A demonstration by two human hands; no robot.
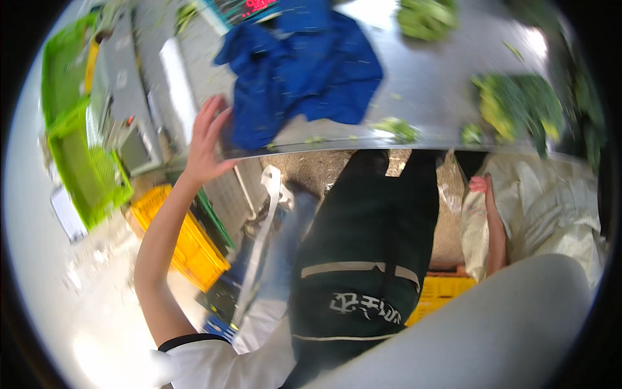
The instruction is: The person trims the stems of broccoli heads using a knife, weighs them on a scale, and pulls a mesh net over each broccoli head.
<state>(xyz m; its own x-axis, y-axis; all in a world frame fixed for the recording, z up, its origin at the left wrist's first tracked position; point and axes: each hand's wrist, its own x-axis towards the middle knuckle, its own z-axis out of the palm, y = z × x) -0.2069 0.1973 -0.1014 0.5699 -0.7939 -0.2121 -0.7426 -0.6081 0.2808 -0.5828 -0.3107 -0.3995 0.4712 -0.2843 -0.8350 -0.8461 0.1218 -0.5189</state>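
My left hand is at the near edge of the metal table, fingers spread and holding nothing, just left of a crumpled blue cloth. Below the table's edge on the right, my right hand has its fingers curled at the edge of a whitish woven sack; blur and folds hide part of the grip. Leafy green vegetables lie on the table: a pale green head at the far side and a darker, yellow-edged bunch at the right. Small leaf scraps lie along the near edge.
A device with a lit red display stands behind the cloth. Green plastic crates and a grey machine are at the left. A yellow crate stands below my left forearm, another yellow crate beside my dark apron.
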